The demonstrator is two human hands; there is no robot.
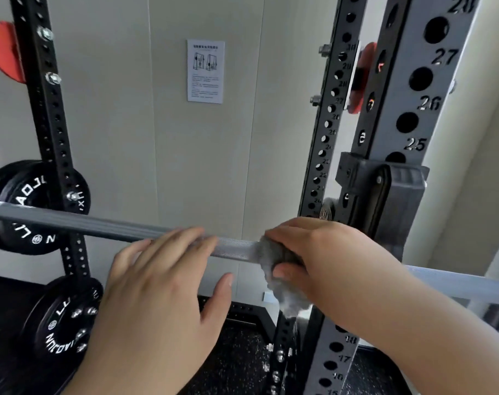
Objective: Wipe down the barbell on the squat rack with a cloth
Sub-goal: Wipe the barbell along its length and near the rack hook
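Barbell position: the barbell (237,248) lies across the squat rack (431,81) from lower left to right, passing just under the black bar hook (391,192) on the right upright.
Barbell handling: judged heavy and rigid. It should be left seated on the rack and wiped in place, not lifted.
Barbell surface: the stretch between the hands is knurled and will likely drag on fabric. The section further left looks smoother and should let the cloth slide.
Cloth position: the grey cloth (288,297) is wrapped round the bar near the right upright, with a loose tail hanging below.
Cloth handling: soft, light and limp. It needs a full encircling hold to reach the underside of the bar.
Right hand: the right hand (322,252) is closed round the cloth and the bar together, thumb underneath.
Left hand: the left hand (162,280) is open, its straight fingers laid over the top of the bar, thumb hanging free below.
Recommended hold: grip through the cloth only and steady the bar with the free palm.
Hazard: the hook is a probable pinch point at the end of a rightward stroke.
Surroundings: black weight plates (28,206) are stored on the left upright.
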